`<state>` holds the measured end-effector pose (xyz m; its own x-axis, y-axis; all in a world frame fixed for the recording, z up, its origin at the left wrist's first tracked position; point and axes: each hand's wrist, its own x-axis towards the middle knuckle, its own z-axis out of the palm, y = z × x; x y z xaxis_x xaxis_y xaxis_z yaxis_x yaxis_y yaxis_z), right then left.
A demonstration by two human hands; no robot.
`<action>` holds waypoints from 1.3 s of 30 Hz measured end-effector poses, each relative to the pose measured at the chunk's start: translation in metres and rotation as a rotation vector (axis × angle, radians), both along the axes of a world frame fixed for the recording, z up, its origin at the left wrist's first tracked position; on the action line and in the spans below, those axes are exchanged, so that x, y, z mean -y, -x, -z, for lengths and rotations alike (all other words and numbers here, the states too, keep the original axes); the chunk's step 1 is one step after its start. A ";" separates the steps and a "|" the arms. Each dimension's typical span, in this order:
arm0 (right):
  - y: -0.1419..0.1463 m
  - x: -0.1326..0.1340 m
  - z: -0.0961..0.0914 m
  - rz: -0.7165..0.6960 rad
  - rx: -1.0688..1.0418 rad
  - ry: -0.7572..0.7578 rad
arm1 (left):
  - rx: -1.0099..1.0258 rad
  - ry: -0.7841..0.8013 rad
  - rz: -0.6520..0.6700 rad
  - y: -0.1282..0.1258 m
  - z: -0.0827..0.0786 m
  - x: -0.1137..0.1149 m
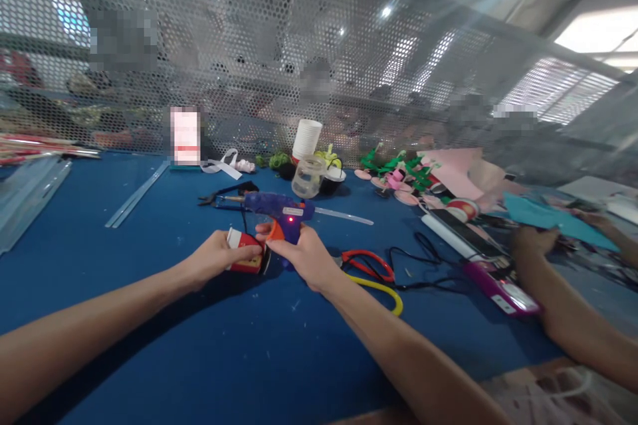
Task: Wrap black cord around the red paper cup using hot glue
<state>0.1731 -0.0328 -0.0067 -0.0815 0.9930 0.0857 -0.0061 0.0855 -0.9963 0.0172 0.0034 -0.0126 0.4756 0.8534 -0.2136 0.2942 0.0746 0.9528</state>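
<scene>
My left hand (214, 257) is closed around a small red paper cup (245, 261) with a white rim, tipped on its side above the blue table. In my right hand (312, 257) is a blue glue gun (264, 203) with an orange trigger, a lit red light and a clear glue stick (343, 215) sticking out behind. Its nozzle points left, just above and beyond the cup. Black-handled pliers (212, 200) lie partly behind the glue gun. Scissors with red and yellow handles (369, 265) rest beside my right wrist.
A clear plastic cup (308, 178) and stacked white paper cups (306, 138) stand at the back. Glue sticks (137, 196) lie left. Green and pink craft pieces (399, 176) sit right, near a purple power strip (501, 289) with black cords. Another person's hand (533, 239) is beside teal paper (558, 220).
</scene>
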 end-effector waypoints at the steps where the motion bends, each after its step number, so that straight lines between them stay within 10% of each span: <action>1: -0.001 0.000 -0.001 0.011 0.000 0.000 | -0.004 -0.001 0.003 0.000 -0.001 0.000; 17: -0.025 0.001 -0.026 -0.069 0.020 0.096 | -0.117 -0.123 -0.072 0.007 -0.001 -0.009; 39: -0.026 0.029 -0.017 0.014 0.866 -0.036 | -0.120 0.027 -0.110 0.013 -0.011 -0.015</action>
<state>0.1991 -0.0618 0.0104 -0.1204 0.9922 0.0308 0.7546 0.1116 -0.6466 0.0042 0.0185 -0.0016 0.3490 0.8922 -0.2868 0.3948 0.1376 0.9084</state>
